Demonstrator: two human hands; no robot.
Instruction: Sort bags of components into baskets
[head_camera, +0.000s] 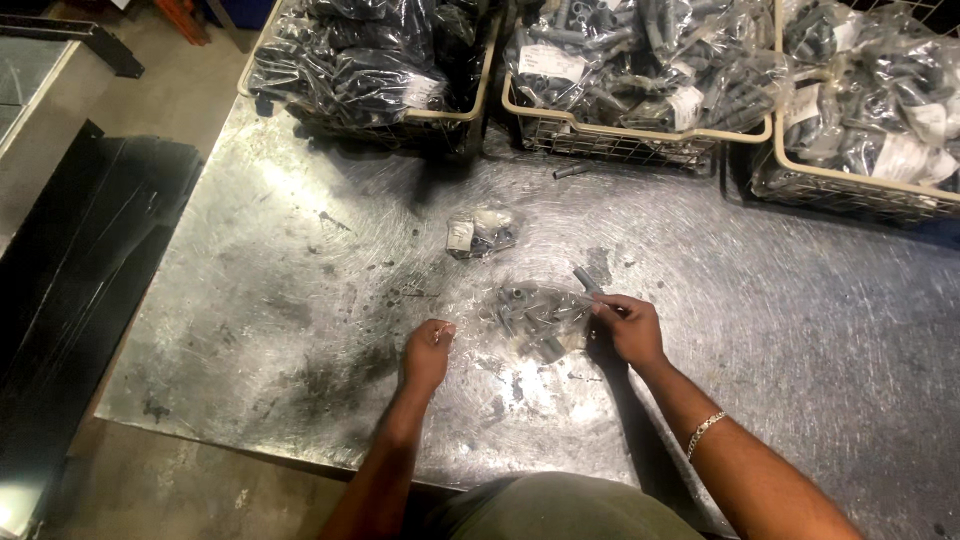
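Gripping grey tube (585, 279) at frame centre: right hand (628, 327) | left hand (427, 355) curled, contents unclear | clear bag (538, 318) between hands, parts uncountable | second small bag (480, 231) above | three wire baskets (640, 128) cropped at top edge

On the worktop (760, 330), three baskets (640, 135) stand at twelve o'clock; a small bag (478, 232) lies behind the parts bag (540, 318).

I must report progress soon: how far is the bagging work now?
Done: a small filled bag lies on the metal table; three baskets hold many. In hand: right hand at a grey part by an open bag; left hand beside. Remaining: not visible.
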